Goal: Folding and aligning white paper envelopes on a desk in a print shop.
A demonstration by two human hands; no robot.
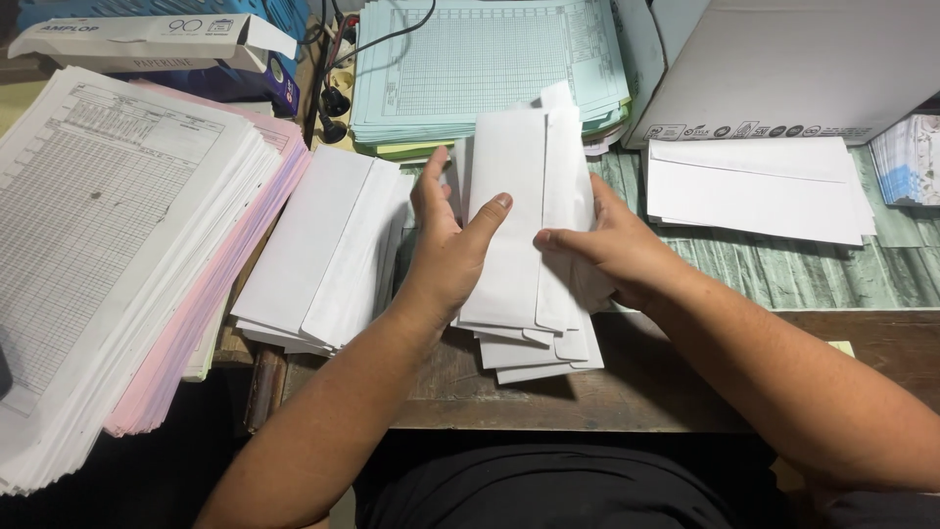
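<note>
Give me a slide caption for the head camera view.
Both hands, left hand and right hand, hold a bundle of white envelopes above a desk stacked with paper forms.

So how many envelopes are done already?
Can't count them. Both the left hand and right hand grip a fanned bundle of white envelopes. One envelope pile lies left, another envelope stack right; which is finished isn't clear.

1. Left hand (446, 245) fingers run behind the envelope bundle (524, 235); only the thumb shows.
2. Right hand (612, 250) fingertips hidden beneath the bundle's edge.
3. Ruled sheet stack (98, 245), left of the fingers, cut off by the frame.
</note>
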